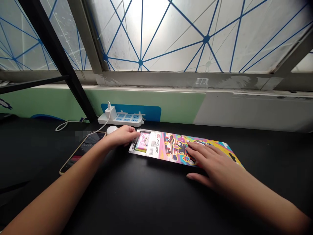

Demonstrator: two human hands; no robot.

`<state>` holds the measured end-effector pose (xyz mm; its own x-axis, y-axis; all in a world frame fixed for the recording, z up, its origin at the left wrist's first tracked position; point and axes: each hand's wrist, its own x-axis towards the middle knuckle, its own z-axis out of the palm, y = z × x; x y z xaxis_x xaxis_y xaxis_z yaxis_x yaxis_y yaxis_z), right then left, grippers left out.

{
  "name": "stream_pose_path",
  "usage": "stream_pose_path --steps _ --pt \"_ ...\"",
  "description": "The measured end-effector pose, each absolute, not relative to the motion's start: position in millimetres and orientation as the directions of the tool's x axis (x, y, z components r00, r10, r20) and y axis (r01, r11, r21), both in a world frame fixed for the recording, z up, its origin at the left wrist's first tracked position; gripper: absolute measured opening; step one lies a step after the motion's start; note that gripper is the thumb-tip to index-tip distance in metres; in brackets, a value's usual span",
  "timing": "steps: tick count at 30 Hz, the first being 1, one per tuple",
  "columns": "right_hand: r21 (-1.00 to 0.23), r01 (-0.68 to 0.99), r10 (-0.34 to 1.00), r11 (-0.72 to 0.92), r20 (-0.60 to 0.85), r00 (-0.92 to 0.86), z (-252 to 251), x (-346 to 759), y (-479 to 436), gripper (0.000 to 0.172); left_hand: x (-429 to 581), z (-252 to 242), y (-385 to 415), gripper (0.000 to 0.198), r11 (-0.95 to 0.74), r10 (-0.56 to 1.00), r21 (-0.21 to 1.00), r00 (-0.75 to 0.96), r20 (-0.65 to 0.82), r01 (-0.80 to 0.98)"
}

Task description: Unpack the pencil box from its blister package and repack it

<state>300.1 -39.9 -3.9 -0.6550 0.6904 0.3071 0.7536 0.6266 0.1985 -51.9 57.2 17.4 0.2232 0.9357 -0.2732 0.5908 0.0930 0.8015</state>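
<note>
A pencil box package (pixel 172 147) lies on the black table, its long side running left to right. Its printed card is bright pink, yellow and blue, and a white label reads "PENCIL BOX". Clear plastic shows at its left end, over a small pink printed piece (pixel 143 140). My left hand (pixel 123 135) has its fingers curled at that end, with a fingertip against the plastic edge; part of the grip is hidden. Across the right half of the card, my right hand (pixel 210 161) rests flat, fingers stretched out and thumb apart over the front edge.
Left of the package, partly behind my left forearm, lies a phone (pixel 81 151) with a lit screen. A white power strip (pixel 122 120) with a plugged-in charger (pixel 111 112) stands against the wall. A round white object (pixel 111 130) sits nearby. A black metal post (pixel 58 62) rises at left.
</note>
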Motion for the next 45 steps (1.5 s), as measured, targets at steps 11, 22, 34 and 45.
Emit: stream_pose_path --steps 11,22,34,45 --pt "0.22 0.69 0.637 0.69 0.269 -0.723 -11 261 -50 0.066 3 4 19 0.043 0.02 0.868 0.888 0.433 -0.243 0.458" --pt "0.188 0.693 0.672 0.696 0.169 -0.721 -1 281 -42 0.068 -24 12 44 0.05 0.032 0.896 0.822 0.349 -0.276 0.568" --pt "0.187 0.689 0.664 0.701 0.182 -0.725 -3 292 -33 0.061 -87 46 64 0.043 -0.111 0.939 0.459 0.245 -0.243 0.881" --pt "0.173 0.708 0.67 0.685 0.231 -0.705 -7 290 -36 0.06 -32 27 36 0.039 -0.385 0.864 0.05 0.34 0.37 0.922"
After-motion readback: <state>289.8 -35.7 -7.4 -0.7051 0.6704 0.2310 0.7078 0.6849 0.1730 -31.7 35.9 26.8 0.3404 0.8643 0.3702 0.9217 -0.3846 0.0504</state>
